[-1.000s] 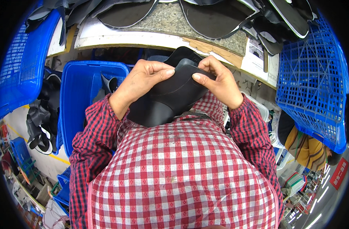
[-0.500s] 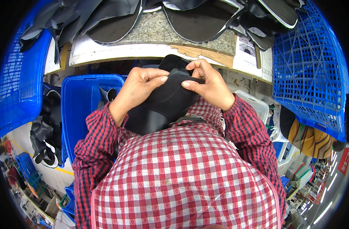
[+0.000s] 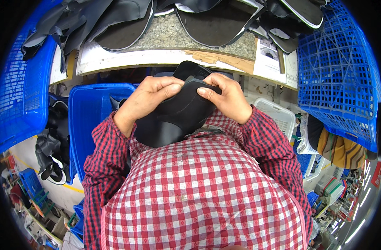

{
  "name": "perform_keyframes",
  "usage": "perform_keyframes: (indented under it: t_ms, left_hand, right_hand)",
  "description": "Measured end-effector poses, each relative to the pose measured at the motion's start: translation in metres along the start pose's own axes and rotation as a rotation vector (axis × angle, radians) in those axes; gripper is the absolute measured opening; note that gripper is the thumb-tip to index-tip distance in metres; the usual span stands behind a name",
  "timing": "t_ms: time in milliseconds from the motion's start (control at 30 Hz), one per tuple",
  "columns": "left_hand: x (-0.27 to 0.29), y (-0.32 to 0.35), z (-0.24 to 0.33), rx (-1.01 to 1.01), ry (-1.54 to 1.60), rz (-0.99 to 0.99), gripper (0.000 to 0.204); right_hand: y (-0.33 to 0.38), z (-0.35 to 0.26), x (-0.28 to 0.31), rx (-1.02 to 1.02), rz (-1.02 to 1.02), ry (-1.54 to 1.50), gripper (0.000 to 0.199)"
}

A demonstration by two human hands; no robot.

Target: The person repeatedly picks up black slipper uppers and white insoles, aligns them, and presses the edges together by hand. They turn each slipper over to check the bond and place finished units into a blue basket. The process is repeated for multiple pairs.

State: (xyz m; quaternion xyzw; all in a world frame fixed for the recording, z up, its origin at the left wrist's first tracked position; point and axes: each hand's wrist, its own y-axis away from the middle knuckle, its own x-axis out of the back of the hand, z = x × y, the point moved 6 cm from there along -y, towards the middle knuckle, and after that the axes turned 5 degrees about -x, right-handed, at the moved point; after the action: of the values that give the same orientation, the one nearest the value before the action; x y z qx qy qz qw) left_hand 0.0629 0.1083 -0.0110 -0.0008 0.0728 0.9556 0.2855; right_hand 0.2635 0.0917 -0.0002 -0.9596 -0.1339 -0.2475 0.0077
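Both hands are clamped on a black piece (image 3: pixel 174 112), set a little apart from each other along its upper rim. The left hand (image 3: pixel 146 98) pinches the rim between thumb and bent forefinger, and the right hand (image 3: pixel 226 96) lays its thumb on the near face with its fingers curled over behind. The piece is held in front of the worktop (image 3: pixel 128 60), off its near edge, slanting down to the left, its lower end against or just above the checked apron (image 3: pixel 186 196); which of the two cannot be told. A curved seam runs across its face, and a black flap stands up beyond the fingertips. On the worktop a speckled slab (image 3: pixel 165 35) lies back from the near edge, with black cut parts (image 3: pixel 219 25) heaped along its far side, several edged in white. A sheet (image 3: pixel 267 56) lies near the worktop's right corner. Below the near edge, toward the left corner, stands a blue tub (image 3: pixel 90 104); beyond the right end is a blue crate (image 3: pixel 340 79), with a white basket (image 3: pixel 278 112) lower down.
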Motion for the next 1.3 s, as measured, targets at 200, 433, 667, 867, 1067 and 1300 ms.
perform_keyframes:
  t_ms: [200, 433, 667, 867, 1067, 1300]
  left_hand:
    - [-0.016, 0.006, -0.026, 0.075, -0.147, 0.009, 0.022]
    - [-0.009, 0.023, -0.038, 0.078, 0.099, -0.005, 0.014]
    - [-0.001, 0.042, -0.045, 0.097, -0.051, 0.128, 0.016]
    - [-0.003, 0.049, -0.048, 0.021, 0.107, 0.186, 0.020]
    - [-0.003, 0.045, -0.052, 0.066, 0.161, 0.161, 0.020]
    - [-0.006, 0.041, -0.054, 0.060, 0.193, 0.216, 0.018]
  right_hand:
    - [0.005, -0.012, -0.006, 0.133, 0.090, 0.259, 0.025]
    - [-0.003, 0.013, -0.006, -0.203, -0.163, -0.005, 0.032]
    - [-0.003, 0.008, -0.015, -0.116, -0.265, -0.014, 0.036]
    - [-0.004, 0.011, -0.015, -0.116, -0.250, -0.034, 0.038]
    - [-0.005, 0.020, -0.018, -0.145, -0.238, -0.029, 0.043]
    - [-0.005, 0.019, -0.014, -0.142, -0.203, -0.013, 0.043]
